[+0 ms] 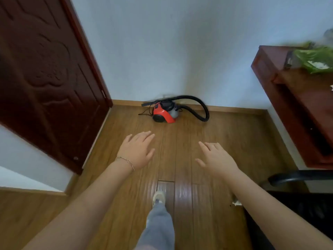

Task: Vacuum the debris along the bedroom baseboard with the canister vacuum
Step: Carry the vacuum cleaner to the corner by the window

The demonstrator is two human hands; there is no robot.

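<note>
While both arms are reaching out over the wooden floor (189,141), a person is facing a red canister vacuum (164,112) that is sitting against the baseboard (234,109) at the foot of a pale wall (180,51). The left hand (137,150), wearing a thin chain bracelet (126,161) at the wrist, is hovering palm down on the person's side of the vacuum, fingers straight and relaxed, grasping nothing. The right hand (216,159) is hovering beside it, likewise released, fingers spread and empty. Both hands are well apart from the vacuum.

The machine's black hose (198,103) is arching over the top of the vacuum and looping down to the floor on its right, while a thin dark cord (144,112) is trailing on the floor at its left. Left of the vacuum, a dark red carved door (45,78) is standing near the corner. Right of the vacuum, a reddish-brown counter (297,91) is carrying a blurred green bag (317,59).

On the person's side of the vacuum, a foot in a pale shoe (158,196) is resting on the boards below a grey trouser leg (158,228). Farther right, a small pale scrap (237,202) is lying on the floor near a black chair arm (297,175).
</note>
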